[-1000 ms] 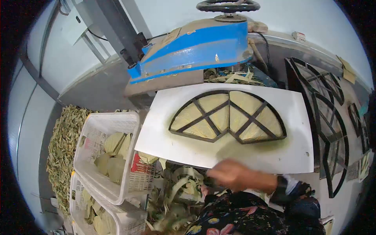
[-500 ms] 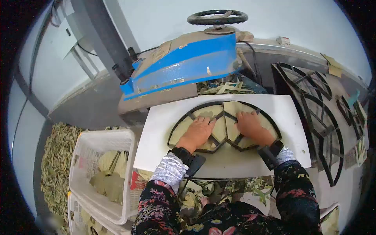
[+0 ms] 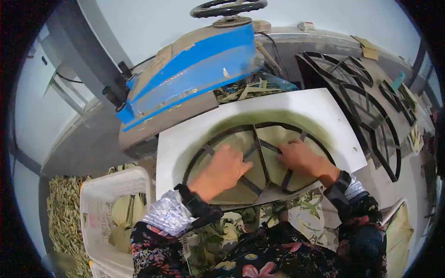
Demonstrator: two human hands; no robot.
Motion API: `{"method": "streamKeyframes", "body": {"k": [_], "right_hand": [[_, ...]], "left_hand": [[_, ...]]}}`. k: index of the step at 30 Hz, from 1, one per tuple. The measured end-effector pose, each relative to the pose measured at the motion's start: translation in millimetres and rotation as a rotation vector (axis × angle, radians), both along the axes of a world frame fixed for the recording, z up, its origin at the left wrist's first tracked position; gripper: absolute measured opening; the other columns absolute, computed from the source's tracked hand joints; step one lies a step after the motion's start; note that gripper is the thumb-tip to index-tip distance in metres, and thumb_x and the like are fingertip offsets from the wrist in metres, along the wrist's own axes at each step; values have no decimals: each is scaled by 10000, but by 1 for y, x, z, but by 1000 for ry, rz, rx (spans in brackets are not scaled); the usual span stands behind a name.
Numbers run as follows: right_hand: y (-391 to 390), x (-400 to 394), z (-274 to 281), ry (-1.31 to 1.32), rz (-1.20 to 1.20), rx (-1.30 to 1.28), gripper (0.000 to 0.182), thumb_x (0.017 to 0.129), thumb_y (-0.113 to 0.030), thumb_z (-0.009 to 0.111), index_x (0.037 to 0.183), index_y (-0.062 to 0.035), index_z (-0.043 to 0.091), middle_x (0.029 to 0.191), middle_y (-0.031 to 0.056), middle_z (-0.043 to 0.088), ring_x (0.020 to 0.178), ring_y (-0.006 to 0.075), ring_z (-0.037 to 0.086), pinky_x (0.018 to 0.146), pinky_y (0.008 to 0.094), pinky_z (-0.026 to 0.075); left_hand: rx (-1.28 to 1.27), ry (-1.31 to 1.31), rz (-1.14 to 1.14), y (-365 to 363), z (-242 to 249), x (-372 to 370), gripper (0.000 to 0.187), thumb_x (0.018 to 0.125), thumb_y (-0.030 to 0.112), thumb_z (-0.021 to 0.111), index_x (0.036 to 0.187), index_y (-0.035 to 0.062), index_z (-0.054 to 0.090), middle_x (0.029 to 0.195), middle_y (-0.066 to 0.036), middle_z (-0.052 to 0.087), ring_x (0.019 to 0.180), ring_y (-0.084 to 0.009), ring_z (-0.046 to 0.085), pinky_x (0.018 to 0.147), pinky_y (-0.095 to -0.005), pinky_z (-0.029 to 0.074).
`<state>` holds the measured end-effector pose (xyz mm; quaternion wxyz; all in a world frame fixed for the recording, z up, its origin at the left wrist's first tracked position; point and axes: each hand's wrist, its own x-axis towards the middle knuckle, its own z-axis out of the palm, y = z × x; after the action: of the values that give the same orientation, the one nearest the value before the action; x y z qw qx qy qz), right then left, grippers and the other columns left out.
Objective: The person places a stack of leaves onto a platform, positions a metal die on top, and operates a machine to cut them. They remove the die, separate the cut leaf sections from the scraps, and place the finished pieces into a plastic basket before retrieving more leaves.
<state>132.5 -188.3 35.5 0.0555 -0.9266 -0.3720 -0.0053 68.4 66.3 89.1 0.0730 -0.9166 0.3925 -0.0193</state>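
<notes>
A black metal cutting die (image 3: 260, 155) in two fan-shaped halves, with cross braces, lies at the near side of a white board (image 3: 342, 121). Olive-green surface shows inside its outline, and a green stain marks the board beyond it. My left hand (image 3: 217, 174) is over the left half, fingers curled down at the braces and slightly blurred. On the right half, my right hand (image 3: 305, 160) has its fingers bent around a brace near the middle bar. Both wrists wear black bands.
A blue press (image 3: 190, 69) with a black handwheel (image 3: 229, 7) stands behind the board. More black dies (image 3: 371, 123) lie at right. At left are a white basket (image 3: 92, 224) with leaf pieces and a heap of leaf scraps (image 3: 67, 217). Leaves lie below the board.
The die has slid towards me to the board's near edge, with both hands on it, baring the green stain behind. The camera view has shifted too.
</notes>
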Motion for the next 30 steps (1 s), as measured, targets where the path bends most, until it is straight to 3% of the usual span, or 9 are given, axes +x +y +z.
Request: {"method": "streamKeyframes", "body": {"k": [4, 6, 11, 13, 18, 24, 26, 28, 30], "right_hand": [[-16, -12, 16, -150, -50, 443, 175, 811, -223, 585, 877, -62, 563, 673, 173, 584, 658, 398, 564, 740, 452, 456], [-27, -20, 38, -130, -97, 450, 209, 820, -216, 582, 896, -23, 550, 653, 170, 575, 650, 392, 550, 758, 435, 441], [-103, -29, 100, -253, -254, 532, 195, 784, -134, 612, 886, 20, 551, 596, 177, 539, 643, 383, 532, 756, 412, 421], [-161, -21, 103, -395, -402, 492, 209, 780, -157, 620, 871, 23, 563, 659, 203, 562, 667, 399, 536, 721, 414, 435], [-337, 2, 103, -368, -865, 433, 267, 817, -263, 586, 821, 0, 543, 724, 242, 581, 761, 406, 575, 640, 474, 454], [-562, 49, 56, -168, -1234, 287, 371, 832, -348, 518, 879, 10, 604, 822, 247, 597, 832, 416, 574, 727, 478, 445], [-645, 64, 5, -523, -960, -128, 142, 747, -180, 584, 736, -39, 598, 657, 166, 586, 692, 309, 594, 610, 411, 465], [-710, 76, -26, -442, -1052, -225, 89, 716, -142, 585, 734, -59, 612, 632, 137, 579, 695, 296, 591, 601, 404, 475], [-755, 83, -47, -498, -770, -659, 74, 713, -130, 595, 746, -71, 625, 605, 114, 580, 646, 299, 593, 576, 413, 470]], "left_hand": [[3, -215, -30, -31, 72, -29, 413, 657, 149, 652, 1068, 155, 609, 826, -97, 554, 830, -237, 565, 736, -407, 437], [-346, -280, -277, -55, 90, -47, 380, 677, 189, 666, 1051, 152, 611, 861, -81, 575, 863, -226, 568, 775, -398, 446], [-553, 511, -627, -105, 56, -83, 531, 717, 290, 684, 1157, 48, 511, 1041, -130, 542, 945, -256, 552, 792, -391, 470], [-436, 324, -40, -136, 25, -68, 581, 693, 333, 704, 1143, 20, 510, 1096, -158, 505, 977, -298, 526, 809, -410, 449], [-217, 34, 180, -162, -27, -47, 567, 698, 366, 685, 1112, 19, 514, 1050, -176, 521, 994, -325, 503, 833, -421, 434], [-120, -31, 214, -156, -50, -41, 694, 590, 346, 759, 1170, 67, 502, 1129, -180, 471, 1015, -367, 469, 869, -464, 407], [-116, -46, 203, -157, -43, -40, 685, 588, 334, 759, 1165, 67, 504, 1124, -181, 477, 1011, -366, 473, 870, -459, 413], [-79, 103, 239, -159, -37, -41, 607, 651, 306, 716, 1157, 53, 498, 1107, -189, 494, 1009, -372, 478, 871, -463, 425], [-64, 49, 185, -162, -36, -40, 560, 687, 278, 681, 1159, 43, 493, 1106, -197, 497, 1012, -372, 481, 866, -458, 432]]}}
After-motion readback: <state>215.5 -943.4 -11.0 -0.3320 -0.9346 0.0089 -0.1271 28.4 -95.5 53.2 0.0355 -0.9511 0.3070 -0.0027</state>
